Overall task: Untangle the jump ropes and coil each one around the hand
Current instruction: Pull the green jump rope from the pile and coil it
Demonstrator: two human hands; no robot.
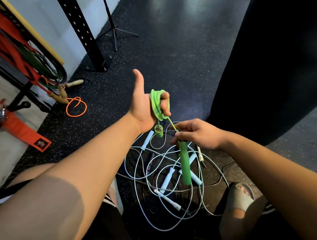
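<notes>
Head view: we are working over the black speckled rubber floor [170, 65], open toward 12 o'clock, while a large black bulk [269, 71] is crowding 2 o'clock. The tangle of pale blue and white ropes [167, 180] at 6 o'clock could be snagging anything dangling. Our left hand [143, 107] is carrying the lime-green jump rope [156, 105] coiled round curled fingers; loops may be slipping off. Our right hand [197, 134] is pinching its green foam handle [185, 165].

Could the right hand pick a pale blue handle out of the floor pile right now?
Probably not: the right hand is pinching the green rope, whose green handle hangs over those pale blue handles. Nothing else blocks it.
</notes>
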